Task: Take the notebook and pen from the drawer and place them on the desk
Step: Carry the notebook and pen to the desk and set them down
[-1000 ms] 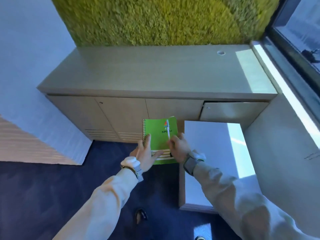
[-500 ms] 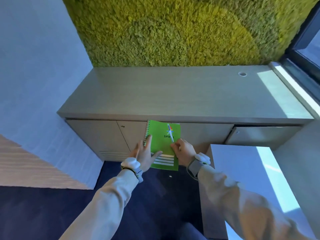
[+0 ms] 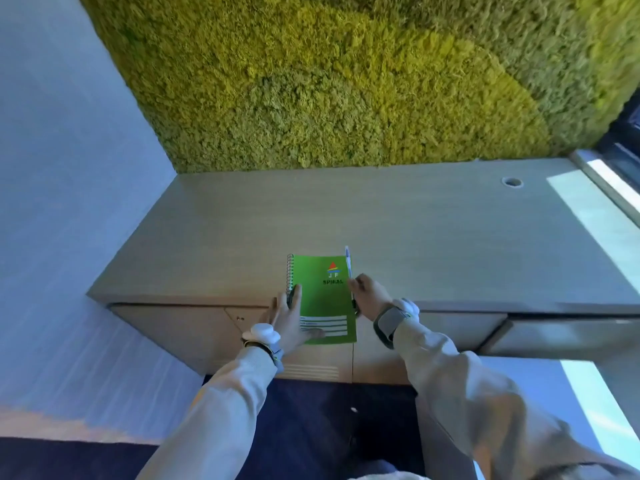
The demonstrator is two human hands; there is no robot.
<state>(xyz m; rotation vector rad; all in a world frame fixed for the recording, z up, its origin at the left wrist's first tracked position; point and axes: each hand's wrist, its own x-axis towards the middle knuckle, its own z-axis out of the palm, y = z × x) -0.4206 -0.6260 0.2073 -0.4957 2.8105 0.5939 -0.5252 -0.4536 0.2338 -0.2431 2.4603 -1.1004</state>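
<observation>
— Holding what, exactly, that left hand point(image 3: 289, 320)?

— The green spiral notebook point(image 3: 322, 296). Its thumb lies across the lined panel on the cover near the lower corner, and the fingers run up along the spiral edge, loosely spread rather than clenched.

— Where is the notebook relative to the desk point(image 3: 398, 233)?

— Over the desk's front edge: the upper half is above the wooden top, the lower half overhangs the cabinet fronts. Whether it rests on the top, I cannot tell.

— And the right hand point(image 3: 369, 296)?

— Just beside the notebook's right edge, fingers pinched closed around the pen point(image 3: 348, 268), which points away toward the back of the desk.

— Anything else on the desk?

— A round cable hole point(image 3: 512, 182) near its far right corner, well apart from the notebook.
</observation>
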